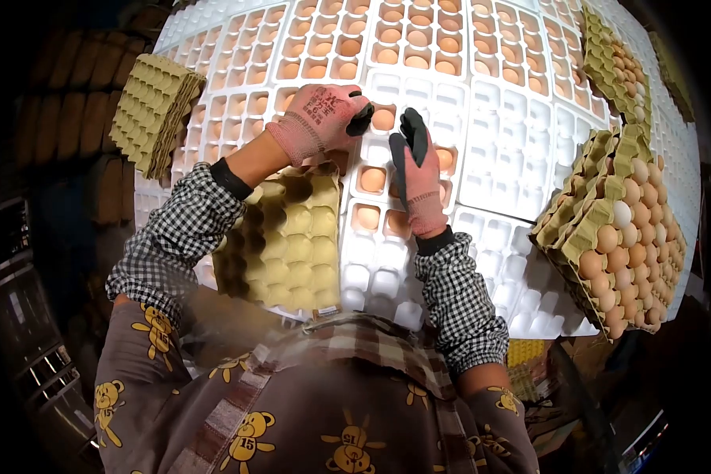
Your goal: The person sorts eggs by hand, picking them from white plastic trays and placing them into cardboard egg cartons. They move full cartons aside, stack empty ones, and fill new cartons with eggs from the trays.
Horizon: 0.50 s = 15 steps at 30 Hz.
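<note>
My left hand (324, 118), in a pink glove with dark fingertips, is over the white egg tray with its fingers curled. Its fingertips are right beside a brown egg (382, 119) sitting in a tray pocket; whatever they hold, if anything, is hidden. My right hand (419, 170), in a matching glove, hovers over the same white tray (383, 85) with fingers stretched out and the thumb a little apart. Beside it are another egg (445, 159) and a brown egg (373, 180). A yellowish pulp tray (300, 253) with bare pockets lies below my left wrist.
White trays full of brown eggs (416, 37) cover the far side. An unfilled white tray (507, 150) lies to the right. Tilted pulp trays loaded with eggs (632, 237) stand at the right edge. A stack of pulp trays (154, 110) is at the left.
</note>
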Motion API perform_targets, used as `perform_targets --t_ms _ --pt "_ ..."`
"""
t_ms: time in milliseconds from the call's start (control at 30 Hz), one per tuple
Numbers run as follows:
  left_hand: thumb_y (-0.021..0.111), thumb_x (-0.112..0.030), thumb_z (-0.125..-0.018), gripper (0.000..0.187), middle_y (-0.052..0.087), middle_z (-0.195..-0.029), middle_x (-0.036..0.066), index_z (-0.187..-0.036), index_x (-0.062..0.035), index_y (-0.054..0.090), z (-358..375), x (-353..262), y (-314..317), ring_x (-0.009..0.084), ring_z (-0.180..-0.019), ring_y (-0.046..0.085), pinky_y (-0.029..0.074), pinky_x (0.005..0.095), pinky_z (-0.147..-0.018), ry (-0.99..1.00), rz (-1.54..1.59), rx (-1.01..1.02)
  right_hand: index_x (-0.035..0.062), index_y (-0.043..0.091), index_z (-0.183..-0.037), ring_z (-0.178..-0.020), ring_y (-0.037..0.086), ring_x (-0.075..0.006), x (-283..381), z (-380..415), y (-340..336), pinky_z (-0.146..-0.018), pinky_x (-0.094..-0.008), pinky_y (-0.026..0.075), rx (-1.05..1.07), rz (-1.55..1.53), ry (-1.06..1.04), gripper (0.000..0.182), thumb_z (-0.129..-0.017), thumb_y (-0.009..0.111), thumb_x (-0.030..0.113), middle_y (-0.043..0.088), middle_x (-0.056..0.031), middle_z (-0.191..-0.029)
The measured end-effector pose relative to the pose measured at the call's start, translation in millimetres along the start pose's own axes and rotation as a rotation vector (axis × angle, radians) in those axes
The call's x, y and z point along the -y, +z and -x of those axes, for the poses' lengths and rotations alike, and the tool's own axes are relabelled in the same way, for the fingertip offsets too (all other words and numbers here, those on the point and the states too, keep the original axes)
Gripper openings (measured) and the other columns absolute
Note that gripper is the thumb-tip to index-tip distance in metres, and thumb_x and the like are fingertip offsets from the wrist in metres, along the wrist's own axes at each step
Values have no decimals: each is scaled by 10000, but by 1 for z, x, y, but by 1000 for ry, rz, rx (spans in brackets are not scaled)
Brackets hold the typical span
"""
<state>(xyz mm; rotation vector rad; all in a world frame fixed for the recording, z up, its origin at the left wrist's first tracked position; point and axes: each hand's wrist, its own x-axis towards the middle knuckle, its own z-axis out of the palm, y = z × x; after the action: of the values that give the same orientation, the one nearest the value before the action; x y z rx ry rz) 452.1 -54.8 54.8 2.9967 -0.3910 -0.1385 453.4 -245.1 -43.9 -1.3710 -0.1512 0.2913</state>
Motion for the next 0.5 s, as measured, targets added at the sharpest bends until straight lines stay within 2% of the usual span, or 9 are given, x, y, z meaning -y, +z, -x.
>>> perform_targets --t_ms 33,67,133,167,300,333,400,467,500 --pt "771 -266 -744 330 651 -978 39 -1023 -127 663 -1 1 -7 258 -861 673 542 373 -723 -21 -43 50 49 397 -1458 -1273 504 -308 3 -10 5 -1068 -387 407 117 300 -120 688 -854 706 164 501 -160 -1390" --pt "771 -266 -744 330 651 -978 39 -1023 -127 663 -3 9 -4 258 -861 673 542 373 -723 -28 -50 46 106 347 -1497 -1321 443 -321 8 -17 17 -1106 -472 338 216 840 -180 867 -781 781 331 407 -134 -1474" --pt "761 -275 -753 332 650 -980 43 -1038 -133 666 -2 29 10 265 -856 671 545 378 -732 -61 -56 71 183 317 -1520 -1341 413 -310 15 -29 40 -1100 -538 296 418 1311 -50 998 -699 820 448 368 -111 -1496" --pt "749 -287 -769 321 653 -953 61 -1041 -136 669 3 35 14 275 -847 671 544 385 -733 -76 39 34 234 321 -1522 -1320 434 -290 22 -36 48 -1070 -566 308 407 1356 -40 1027 -669 836 483 376 -101 -1490" --pt "778 -278 -760 356 668 -992 94 -1067 -132 669 6 58 25 287 -843 673 546 383 -762 -205 106 23 232 550 -1326 -1185 555 -297 20 -62 69 -945 -445 466 381 1357 -147 683 -715 836 339 474 -94 -1331" --pt "774 -248 -783 376 675 -1038 84 -1117 -118 660 3 62 26 251 -844 681 545 355 -767 -272 232 45 232 550 -1326 -1185 555 -297 22 -69 70 -945 -445 466 379 1358 -160 683 -715 836 339 474 -94 -1331" --pt "770 -217 -806 397 681 -1084 75 -1168 -104 651 5 71 27 214 -846 688 543 326 -772 -339 358 55 194 579 -1267 -1091 615 -297 25 -83 67 -893 -409 515 398 1173 -11 626 -714 831 346 500 -103 -1300" --pt "722 -150 -876 416 678 -1140 54 -1265 -59 605 12 59 14 132 -881 671 528 265 -778 -386 1101 -227 119 637 -1192 -1048 644 -312 8 -101 47 -911 -381 532 349 677 -61 600 -666 856 310 660 -140 -1115" --pt "670 -113 -920 405 669 -1091 52 -1308 -37 580 13 49 2 107 -919 640 533 243 -788 -449 1121 -307 89 659 -1191 -1066 654 -286 -4 -106 40 -945 -364 519 287 389 52 617 -638 877 255 696 -155 -1091"
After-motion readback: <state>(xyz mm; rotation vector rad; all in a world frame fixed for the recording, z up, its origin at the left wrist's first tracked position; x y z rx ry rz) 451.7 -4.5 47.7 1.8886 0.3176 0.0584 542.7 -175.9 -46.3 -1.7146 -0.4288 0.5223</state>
